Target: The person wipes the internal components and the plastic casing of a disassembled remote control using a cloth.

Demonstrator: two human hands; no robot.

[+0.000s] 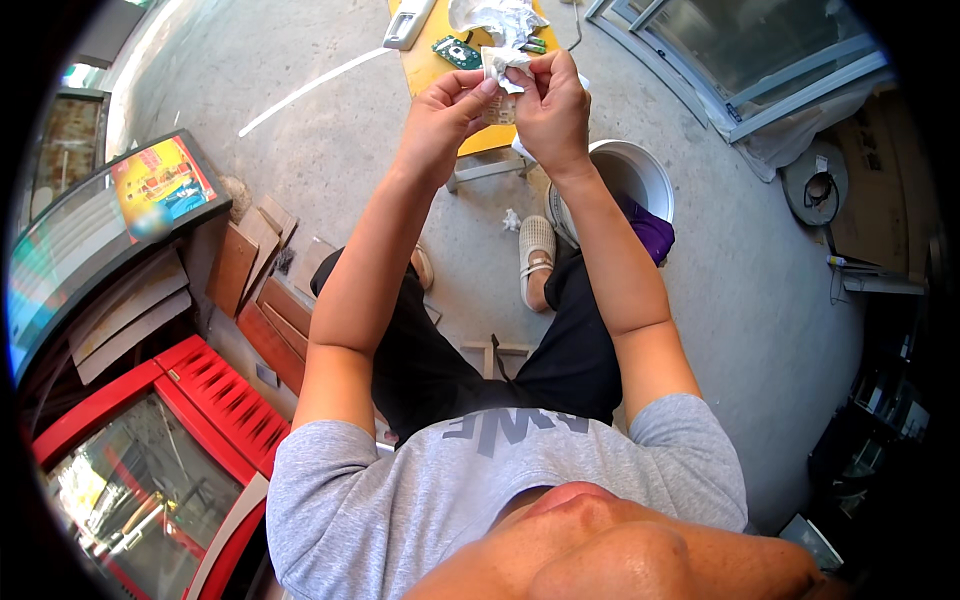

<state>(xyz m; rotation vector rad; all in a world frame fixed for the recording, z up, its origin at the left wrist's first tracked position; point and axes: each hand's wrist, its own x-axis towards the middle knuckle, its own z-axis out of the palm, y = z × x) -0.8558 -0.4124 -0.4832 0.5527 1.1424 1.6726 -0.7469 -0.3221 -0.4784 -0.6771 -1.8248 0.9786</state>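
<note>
Both hands meet above the near part of a small yellow table. My left hand pinches a small, flat, pale beige piece between thumb and fingers; its kind is hard to make out. My right hand is closed on a crumpled white tissue, pressed against the upper part of that piece. Just beyond the hands lie a green circuit board and more crumpled white tissue. A long white plastic casing rests at the table's far left.
To the right of the table stands a white bucket, a purple bag at its side. A tissue scrap lies on the floor by my shoe. Wooden boards and a red-framed cabinet are on the left; a glazed frame stands far right.
</note>
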